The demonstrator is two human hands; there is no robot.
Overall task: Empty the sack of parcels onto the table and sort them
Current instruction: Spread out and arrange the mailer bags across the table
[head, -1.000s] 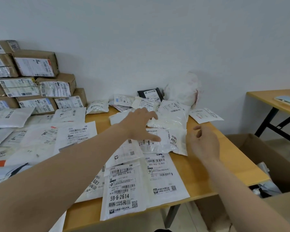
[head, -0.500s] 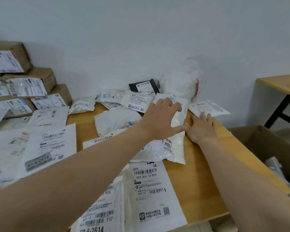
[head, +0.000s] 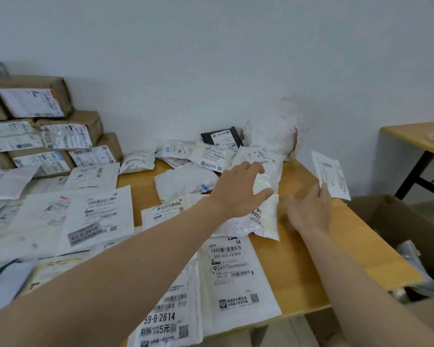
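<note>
Wooden table (head: 298, 259): spread left fingers (head: 254, 167) press glossy white parcel (head: 264, 217); right fingers (head: 322, 194) indistinct, blurred.

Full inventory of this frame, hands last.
Brown cardboard boxes, white labels: at least six, stacked far left.
Flat white plastic mailers: many, table left and front.
Black pouch with white label: one, back centre.
Bulky crumpled white sack: one, against wall.
Glossy white padded pouch: one, centre, under left hand.
Thin white mailer: one, right table edge.
Wooden table: one, tan.
Second wooden table: one, tan, far right.
Open cardboard carton: one, brown, right of table.
Left hand: open, over padded pouch.
Right hand: open, fingertips at thin mailer.
</note>
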